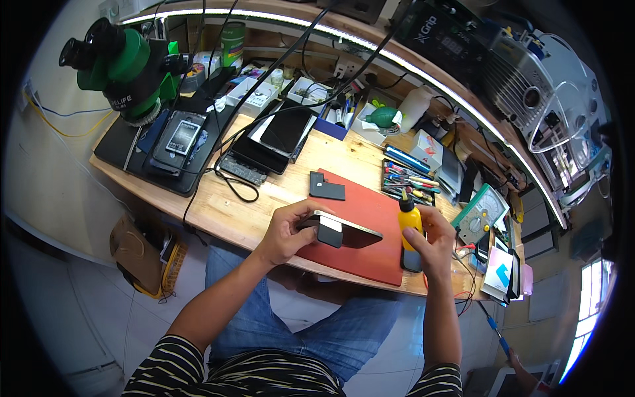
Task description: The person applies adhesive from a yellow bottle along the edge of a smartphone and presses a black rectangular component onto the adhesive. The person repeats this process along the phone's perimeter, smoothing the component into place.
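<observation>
My left hand (288, 233) grips a smartphone (361, 236) by its left end, tilted up on edge above the red mat (357, 192). A dark, flat piece (329, 235) with a pale strip shows at the held end; I cannot tell whether it is part of the phone. My right hand (433, 239) is wrapped around a yellow squeeze bottle (409, 220) with a black nozzle, held upright to the right of the phone, apart from it. A dark, flat, rectangular object (411, 260) lies below the bottle. Farther back on the mat rests a black phone part (327, 186).
A green-black microscope (122, 73) stands at the far left. Loose black cables (245, 192) hang over the bench near several phones (284, 129). A tool tray (407, 177) and a green multimeter (481, 213) sit to the right. Small parts boxes (253, 94) line the back.
</observation>
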A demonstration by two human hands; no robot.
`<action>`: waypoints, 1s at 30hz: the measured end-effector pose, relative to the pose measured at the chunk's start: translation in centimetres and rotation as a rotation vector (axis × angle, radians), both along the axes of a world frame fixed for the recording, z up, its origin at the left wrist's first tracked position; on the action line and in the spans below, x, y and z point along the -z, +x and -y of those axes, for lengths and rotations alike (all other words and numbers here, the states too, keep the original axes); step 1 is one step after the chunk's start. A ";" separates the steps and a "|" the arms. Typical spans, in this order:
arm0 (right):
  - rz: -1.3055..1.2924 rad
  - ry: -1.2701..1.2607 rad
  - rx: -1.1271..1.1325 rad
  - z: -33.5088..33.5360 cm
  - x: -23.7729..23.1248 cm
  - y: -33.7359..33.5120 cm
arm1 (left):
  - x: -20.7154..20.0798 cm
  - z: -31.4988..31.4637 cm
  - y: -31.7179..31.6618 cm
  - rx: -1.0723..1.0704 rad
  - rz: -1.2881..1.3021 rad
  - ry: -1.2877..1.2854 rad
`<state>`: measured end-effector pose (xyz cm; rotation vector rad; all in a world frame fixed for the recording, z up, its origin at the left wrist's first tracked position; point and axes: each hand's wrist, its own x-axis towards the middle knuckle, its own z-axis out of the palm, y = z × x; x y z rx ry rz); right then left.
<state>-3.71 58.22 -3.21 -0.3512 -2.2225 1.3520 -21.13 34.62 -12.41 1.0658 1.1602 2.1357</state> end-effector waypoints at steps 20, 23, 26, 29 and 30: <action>0.329 0.212 -0.248 2.6 -3.6 -2.3 | -1.3 0.6 0.2 0.037 0.155 -0.122; 0.338 0.237 -0.263 2.5 -3.7 -2.6 | -1.4 0.8 0.3 0.059 0.170 -0.140; 0.365 0.234 -0.262 2.7 -3.6 -2.8 | -1.6 0.9 0.3 0.052 0.187 -0.177; 0.357 0.237 -0.266 2.8 -3.5 -2.9 | -1.7 0.9 0.3 0.046 0.181 -0.187; 0.353 0.250 -0.264 2.8 -3.5 -3.0 | -1.7 0.9 0.2 0.044 0.175 -0.192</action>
